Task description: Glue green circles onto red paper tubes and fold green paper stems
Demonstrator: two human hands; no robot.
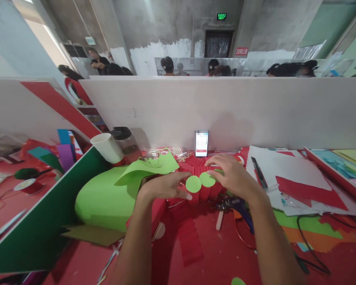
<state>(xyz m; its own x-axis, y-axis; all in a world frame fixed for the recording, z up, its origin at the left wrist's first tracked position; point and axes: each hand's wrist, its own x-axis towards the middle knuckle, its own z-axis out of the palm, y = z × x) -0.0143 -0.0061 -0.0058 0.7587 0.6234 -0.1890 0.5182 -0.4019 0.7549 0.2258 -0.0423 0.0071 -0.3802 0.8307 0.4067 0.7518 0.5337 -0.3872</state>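
Note:
My left hand [166,186] pinches a small green paper circle [193,184] between thumb and fingers. Next to it, my right hand [233,174] grips a second green paper circle [207,179] by its right edge, fingers curled over it. Both circles hover just above a folded red paper piece [200,170] at the middle of the red table. A strip of pleated red paper [190,239] lies below my hands.
A green paper roll [102,200] and loose green sheet [148,166] lie left. A white paper cup [107,147], a jar [125,139] and a phone [201,143] stand by the white partition. White and red sheets [293,180], a black knife [258,171], scissors [240,215] sit right.

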